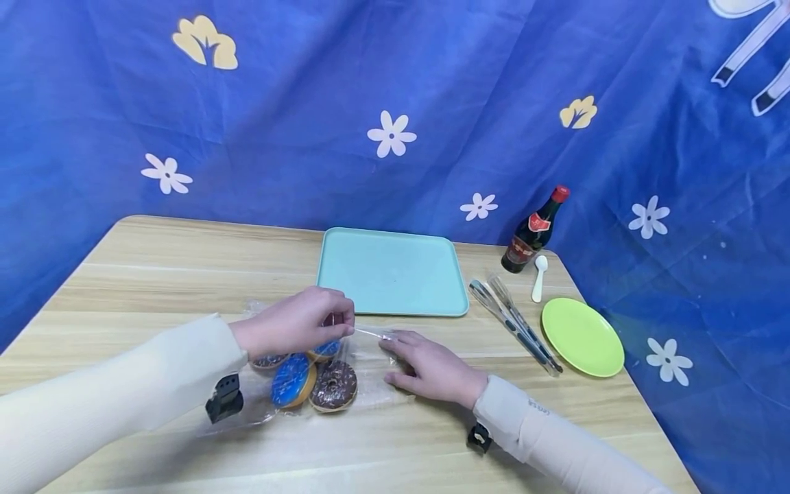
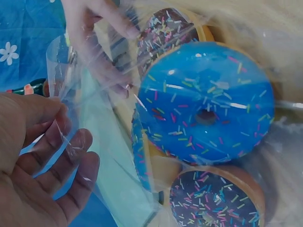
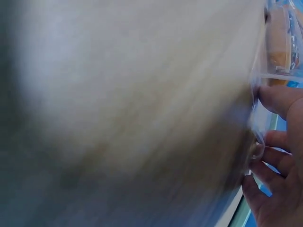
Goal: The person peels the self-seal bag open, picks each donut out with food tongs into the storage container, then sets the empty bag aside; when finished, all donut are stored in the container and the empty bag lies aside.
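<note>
A clear plastic bag [image 1: 370, 374] lies on the table with several doughnuts inside. Among them are a blue-iced doughnut [image 1: 290, 379] and a chocolate-iced one [image 1: 334, 386], both with sprinkles. My left hand [image 1: 299, 319] pinches the bag's film between thumb and forefinger, as the left wrist view shows; its other fingers are loosely bent. A thin pale line of the bag's edge runs from there toward my right hand [image 1: 435, 367]. That hand rests on the right end of the bag, fingers reaching forward, thumb apart from them. Part of the doughnuts is hidden behind my left hand.
Behind the bag lies a light-blue tray [image 1: 391, 271]. To the right are tongs [image 1: 515, 326], a dark bottle with a red cap [image 1: 532, 233], a white spoon [image 1: 540, 278] and a green plate [image 1: 582, 336]. A blue patterned cloth [image 1: 308, 137] hangs behind the wooden table [image 1: 197, 274].
</note>
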`<state>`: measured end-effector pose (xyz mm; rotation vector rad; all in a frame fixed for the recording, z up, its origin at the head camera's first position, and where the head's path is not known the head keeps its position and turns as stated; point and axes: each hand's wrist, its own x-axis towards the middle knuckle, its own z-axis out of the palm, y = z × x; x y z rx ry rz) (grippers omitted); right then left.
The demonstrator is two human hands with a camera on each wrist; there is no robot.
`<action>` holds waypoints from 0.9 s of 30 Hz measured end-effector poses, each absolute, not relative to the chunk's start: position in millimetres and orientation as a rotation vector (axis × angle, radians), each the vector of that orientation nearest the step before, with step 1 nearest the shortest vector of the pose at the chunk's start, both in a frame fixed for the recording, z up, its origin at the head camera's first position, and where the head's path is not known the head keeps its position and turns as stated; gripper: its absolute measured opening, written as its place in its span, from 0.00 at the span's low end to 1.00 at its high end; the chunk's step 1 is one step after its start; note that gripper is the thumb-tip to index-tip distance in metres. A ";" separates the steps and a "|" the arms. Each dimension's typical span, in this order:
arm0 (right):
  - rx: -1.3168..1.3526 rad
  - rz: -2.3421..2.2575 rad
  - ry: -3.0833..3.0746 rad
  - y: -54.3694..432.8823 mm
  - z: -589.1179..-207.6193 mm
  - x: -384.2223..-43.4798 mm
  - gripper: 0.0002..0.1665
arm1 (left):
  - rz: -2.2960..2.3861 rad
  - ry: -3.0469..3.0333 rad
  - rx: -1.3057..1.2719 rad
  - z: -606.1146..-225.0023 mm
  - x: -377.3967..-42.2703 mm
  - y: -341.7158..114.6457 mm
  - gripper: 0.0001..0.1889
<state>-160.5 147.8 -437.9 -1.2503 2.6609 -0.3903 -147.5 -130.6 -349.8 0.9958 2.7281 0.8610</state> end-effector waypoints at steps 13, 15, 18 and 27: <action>-1.183 -0.566 2.669 201.4 -400.6 -182.3 0.31 | 0.908 2.678 1.051 -352.7 -150.7 -136.7 0.08; -1.110 -0.611 2.733 219.0 -394.5 -189.6 0.30 | 0.909 2.679 1.054 -353.0 -150.8 -137.2 0.08; -0.939 -0.673 2.867 247.8 -389.3 -202.6 0.30 | 0.917 2.668 1.048 -353.1 -151.0 -137.7 0.09; -0.333 -0.525 3.035 306.1 -407.1 -224.5 0.29 | 0.934 2.628 1.065 -354.3 -148.5 -139.0 0.09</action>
